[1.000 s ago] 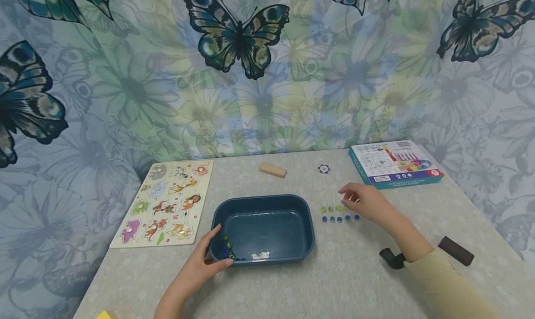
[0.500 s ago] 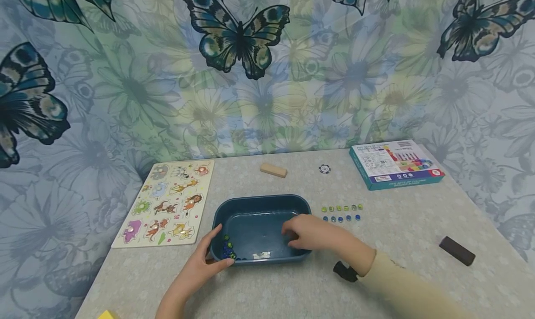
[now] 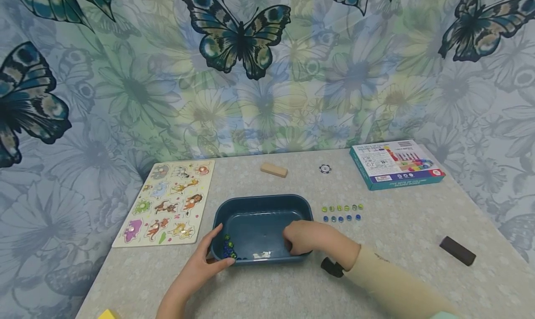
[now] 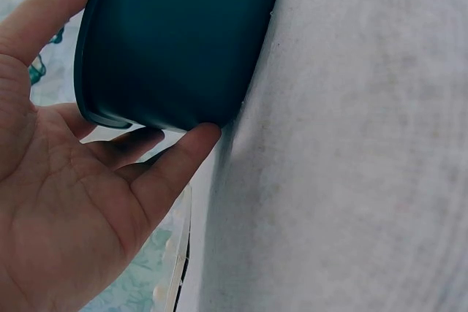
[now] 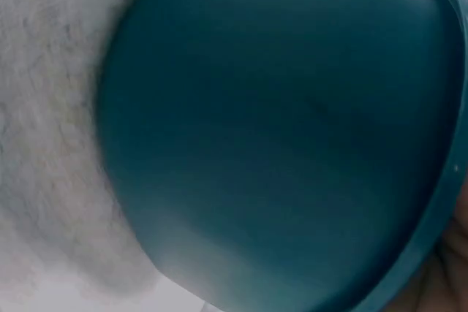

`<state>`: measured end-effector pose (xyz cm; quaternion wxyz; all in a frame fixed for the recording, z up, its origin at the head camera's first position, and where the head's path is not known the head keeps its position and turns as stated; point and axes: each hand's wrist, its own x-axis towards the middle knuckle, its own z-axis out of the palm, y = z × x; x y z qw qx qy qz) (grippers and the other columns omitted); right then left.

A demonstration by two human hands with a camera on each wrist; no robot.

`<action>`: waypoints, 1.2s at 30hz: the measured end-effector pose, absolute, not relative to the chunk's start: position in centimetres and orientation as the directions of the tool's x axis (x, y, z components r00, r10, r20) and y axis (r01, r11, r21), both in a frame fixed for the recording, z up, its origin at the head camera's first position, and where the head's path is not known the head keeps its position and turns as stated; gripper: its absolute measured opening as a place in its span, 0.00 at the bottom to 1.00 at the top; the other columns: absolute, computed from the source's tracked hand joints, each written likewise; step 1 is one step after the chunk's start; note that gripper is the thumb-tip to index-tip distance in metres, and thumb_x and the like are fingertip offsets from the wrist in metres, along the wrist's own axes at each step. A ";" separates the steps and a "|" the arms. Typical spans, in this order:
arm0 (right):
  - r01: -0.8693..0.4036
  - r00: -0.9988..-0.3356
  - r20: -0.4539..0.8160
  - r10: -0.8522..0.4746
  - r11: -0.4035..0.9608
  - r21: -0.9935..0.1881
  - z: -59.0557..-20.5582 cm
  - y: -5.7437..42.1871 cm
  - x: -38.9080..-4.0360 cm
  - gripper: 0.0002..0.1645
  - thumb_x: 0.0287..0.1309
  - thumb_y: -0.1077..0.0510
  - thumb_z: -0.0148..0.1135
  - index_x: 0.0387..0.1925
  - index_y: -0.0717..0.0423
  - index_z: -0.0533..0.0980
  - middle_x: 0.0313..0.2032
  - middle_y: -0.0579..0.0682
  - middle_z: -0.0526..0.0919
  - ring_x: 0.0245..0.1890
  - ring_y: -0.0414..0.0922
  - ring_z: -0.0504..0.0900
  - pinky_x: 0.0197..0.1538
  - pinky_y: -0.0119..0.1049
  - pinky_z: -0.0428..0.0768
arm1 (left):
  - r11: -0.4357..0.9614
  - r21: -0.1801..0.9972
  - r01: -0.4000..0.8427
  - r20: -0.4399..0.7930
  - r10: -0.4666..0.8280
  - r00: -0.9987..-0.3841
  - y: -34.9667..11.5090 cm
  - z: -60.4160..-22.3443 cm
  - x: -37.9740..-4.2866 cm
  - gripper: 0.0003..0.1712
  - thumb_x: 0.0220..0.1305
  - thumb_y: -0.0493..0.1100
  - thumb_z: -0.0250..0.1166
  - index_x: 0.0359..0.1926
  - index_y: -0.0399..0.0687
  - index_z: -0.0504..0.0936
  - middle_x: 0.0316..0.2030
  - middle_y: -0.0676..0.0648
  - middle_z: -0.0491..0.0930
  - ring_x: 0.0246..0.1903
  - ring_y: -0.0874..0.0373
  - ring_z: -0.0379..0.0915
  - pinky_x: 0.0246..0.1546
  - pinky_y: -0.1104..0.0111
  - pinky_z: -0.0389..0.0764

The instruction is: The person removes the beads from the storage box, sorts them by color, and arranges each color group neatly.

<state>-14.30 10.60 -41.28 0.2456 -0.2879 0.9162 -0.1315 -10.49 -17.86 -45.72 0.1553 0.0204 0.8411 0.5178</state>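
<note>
A dark blue plastic basin sits mid-table. My left hand grips its near left corner; in the left wrist view that hand's fingers curve against the outer wall. Small green and blue marbles cluster in the corner beside it. My right hand reaches over the right rim into the basin, its fingertips hidden, so what they touch is not visible. In the right wrist view the basin's outer wall covers most of the frame. Right of the basin lie a row of green marbles and a row of blue marbles.
An animal puzzle board lies at left. Behind the basin are a wooden block and a round chip. A boxed toy set lies at back right, a dark brown block at right, a yellow piece at front left.
My right hand has moved left and nearer, from the far end of the green row into the basin, then lower inside it. The left hand stays on the corner.
</note>
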 end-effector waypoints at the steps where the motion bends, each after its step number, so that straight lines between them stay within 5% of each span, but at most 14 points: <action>1: -0.456 -0.707 -0.381 -0.595 0.796 -0.398 -41.2 10.6 -14.3 0.03 0.48 0.61 0.66 0.26 0.51 0.80 0.20 0.39 0.76 0.20 0.36 0.71 0.24 0.30 0.72 | 0.464 0.876 -0.127 -0.242 0.195 -0.951 -17.8 -45.7 -10.5 0.53 0.50 0.52 0.72 0.71 0.64 0.50 0.72 0.39 0.40 0.67 0.33 0.39 0.54 0.51 0.70; 8: -0.466 -0.675 -0.326 -0.662 0.725 -0.507 -42.0 10.3 -14.6 0.05 0.50 0.61 0.67 0.32 0.51 0.81 0.26 0.38 0.79 0.26 0.33 0.74 0.32 0.28 0.75 | 0.489 0.863 -0.128 -0.244 0.181 -0.953 -17.6 -45.5 -10.4 0.54 0.49 0.53 0.72 0.71 0.63 0.50 0.71 0.38 0.40 0.67 0.32 0.41 0.54 0.52 0.71; 17: -0.475 -0.695 -0.213 -0.687 0.661 -0.580 -43.8 8.3 -14.6 0.09 0.51 0.60 0.67 0.38 0.52 0.82 0.22 0.35 0.75 0.22 0.31 0.71 0.27 0.25 0.72 | 0.484 0.867 -0.120 -0.238 0.191 -0.952 -17.6 -45.4 -10.4 0.53 0.51 0.52 0.72 0.72 0.60 0.49 0.71 0.38 0.40 0.66 0.31 0.42 0.53 0.51 0.71; 36: -0.482 -0.678 -0.212 -0.704 0.644 -0.594 -43.9 3.9 -14.9 0.03 0.53 0.61 0.66 0.27 0.49 0.82 0.23 0.35 0.78 0.23 0.30 0.74 0.29 0.23 0.74 | 0.416 0.905 -0.087 -0.200 0.236 -0.951 -17.8 -45.6 -10.3 0.51 0.53 0.47 0.70 0.72 0.60 0.49 0.71 0.39 0.40 0.67 0.32 0.40 0.54 0.50 0.71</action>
